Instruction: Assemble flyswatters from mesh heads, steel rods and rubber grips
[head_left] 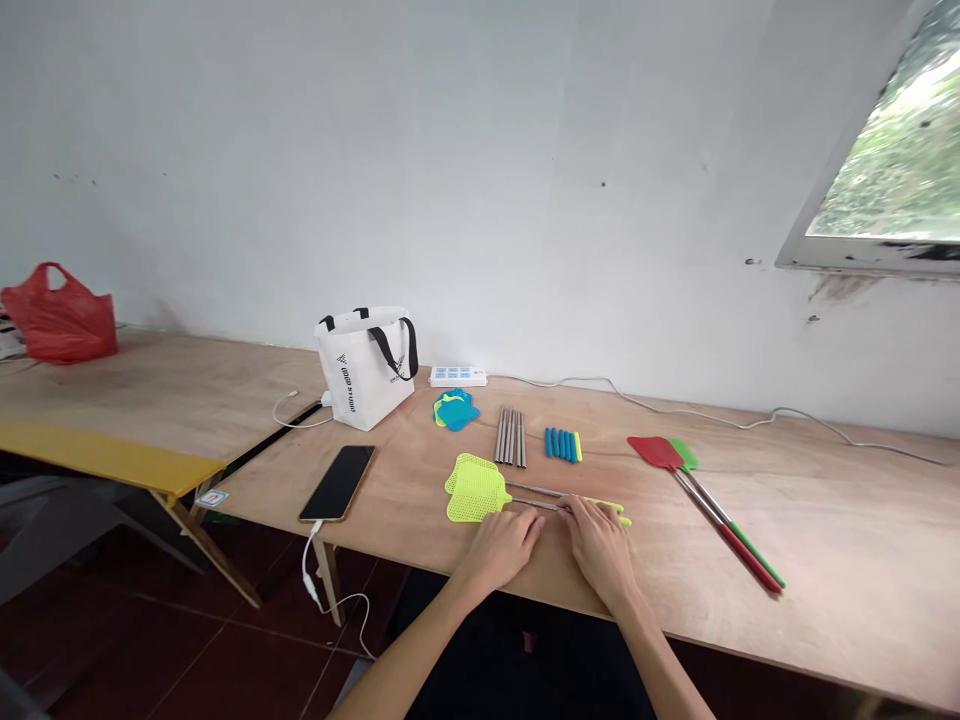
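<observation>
Two yellow-green fly swatters lie one partly over the other in front of me, their metal rods running right to yellow-green grips. My right hand rests over the grip end of the nearer one, fingers bent onto its rod and handle. My left hand lies on the table just below the swatter head, its fingers loosely bent and seemingly holding nothing. Beyond are several metal rods, several blue grips with a yellow one, and a pile of blue and yellow swatter heads.
To the right lie a red fly swatter and a green one. A phone on a cable, a white bag and a power strip are to the left and back. A red bag sits on another table.
</observation>
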